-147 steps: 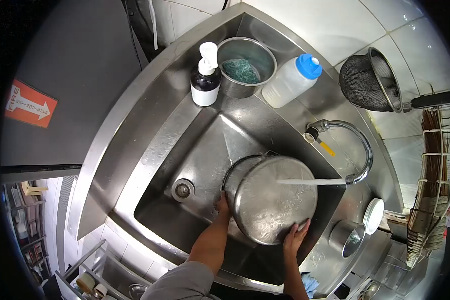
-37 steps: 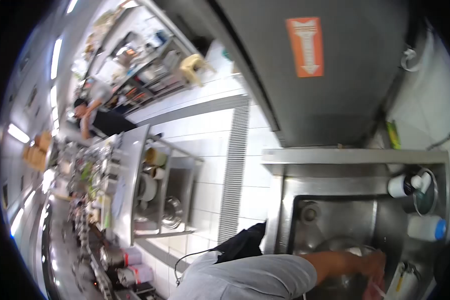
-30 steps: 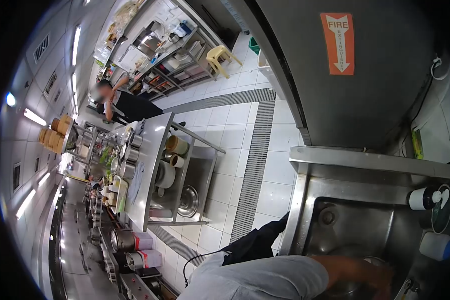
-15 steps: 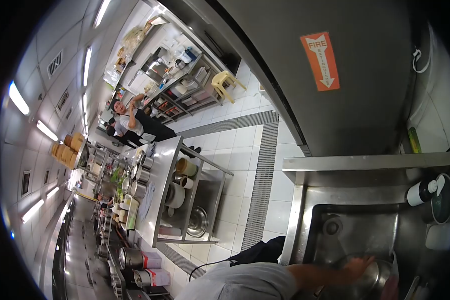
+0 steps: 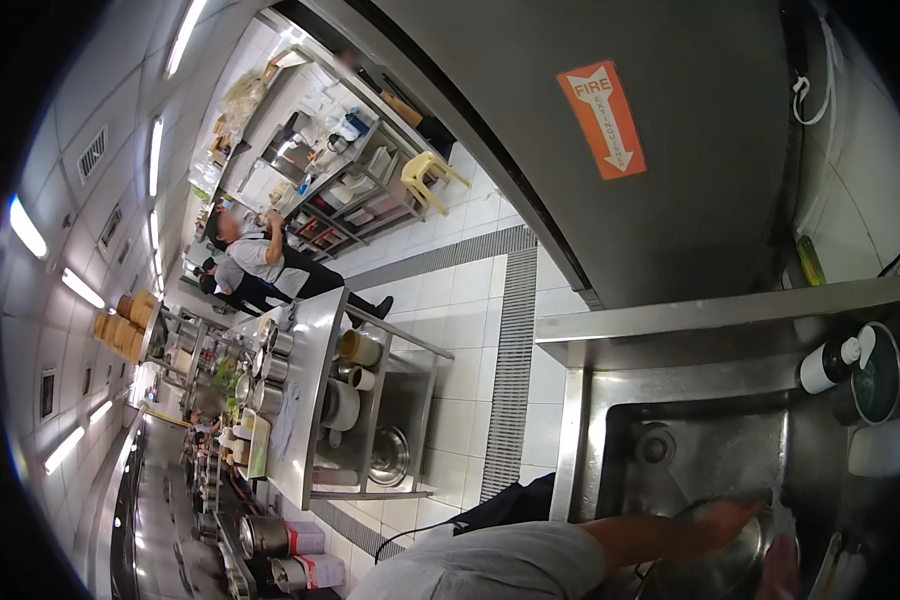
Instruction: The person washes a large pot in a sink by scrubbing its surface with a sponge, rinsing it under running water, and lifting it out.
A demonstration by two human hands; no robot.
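My left hand [image 5: 735, 520] reaches over a round metal pot [image 5: 715, 575] in the steel sink [image 5: 575, 450]. Its fingers look stretched out, though slightly blurred, with nothing visible in them. Just to the right, at the bottom edge, my right hand [image 5: 782, 572] shows only in part beside the pot, and its fingers are unclear. A thin stream of water [image 5: 782, 508] falls near both hands. Whether the pot faces up or down cannot be made out.
A dark pump bottle [image 5: 825, 367], a metal container [image 5: 878, 385] and a blue-capped bottle [image 5: 882, 447] stand along the sink's far right. To the left is a steel table [image 5: 320, 400] with pots. Two people stand beyond it, and a yellow stool [image 5: 432, 180] is behind.
The view has swung from the sink towards the kitchen. Since the last frame, my left hand has shifted slightly right over the pot. The nearer person has turned and now has a leg stretched out.
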